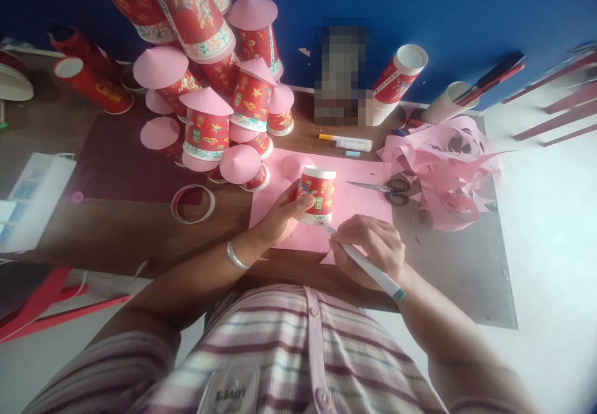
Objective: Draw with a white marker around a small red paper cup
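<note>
While we grip the red paper cup by its side with our left hand, above the pink sheet, our right hand is closed around a white marker, its tip at or very near the pale band. We judge this cup light, a little stiff but easily crushed, so we should hold it softly around the wall. Beyond our right hand, a white cup contains dark and red pens.

White glare washed out the right-hand floor, pixelation hid upper centre, edges stretched and blurred, mid-frame cup looked fairly clear
</note>
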A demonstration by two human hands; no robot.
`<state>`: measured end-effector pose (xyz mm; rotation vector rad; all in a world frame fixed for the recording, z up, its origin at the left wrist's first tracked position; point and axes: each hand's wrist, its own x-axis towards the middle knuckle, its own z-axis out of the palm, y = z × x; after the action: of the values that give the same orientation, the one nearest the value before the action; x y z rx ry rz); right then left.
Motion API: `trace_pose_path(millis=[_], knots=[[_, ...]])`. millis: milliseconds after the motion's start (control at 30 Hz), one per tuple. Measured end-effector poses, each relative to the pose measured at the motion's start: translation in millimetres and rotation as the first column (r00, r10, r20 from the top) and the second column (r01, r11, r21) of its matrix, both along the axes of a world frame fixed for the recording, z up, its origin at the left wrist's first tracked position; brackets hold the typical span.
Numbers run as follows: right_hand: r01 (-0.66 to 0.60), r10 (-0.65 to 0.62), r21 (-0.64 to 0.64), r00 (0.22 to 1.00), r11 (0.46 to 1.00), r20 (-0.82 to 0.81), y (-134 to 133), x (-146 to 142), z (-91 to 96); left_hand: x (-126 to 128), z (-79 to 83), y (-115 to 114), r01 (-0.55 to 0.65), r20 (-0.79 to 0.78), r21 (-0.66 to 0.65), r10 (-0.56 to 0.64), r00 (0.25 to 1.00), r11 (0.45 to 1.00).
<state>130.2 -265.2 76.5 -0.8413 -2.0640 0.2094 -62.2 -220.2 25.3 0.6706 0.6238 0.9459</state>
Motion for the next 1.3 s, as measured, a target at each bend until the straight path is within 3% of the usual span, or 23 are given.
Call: trace_pose_path(millis=[1133, 1300], knots=[[-0.022, 0.022, -0.022, 1.000, 1.000, -0.011, 2.9, -1.4, -1.0, -1.3, -0.3, -0.6, -0.001, -0.022, 0.006, 0.001, 1.000, 1.000], [-0.019, 0.017, -0.109, 1.000, 0.994, -0.018, 2.2, 0.0, 1.5, -1.3, -0.5, -0.6, 0.026, -0.032, 0.011, -0.025, 0.999, 1.000]])
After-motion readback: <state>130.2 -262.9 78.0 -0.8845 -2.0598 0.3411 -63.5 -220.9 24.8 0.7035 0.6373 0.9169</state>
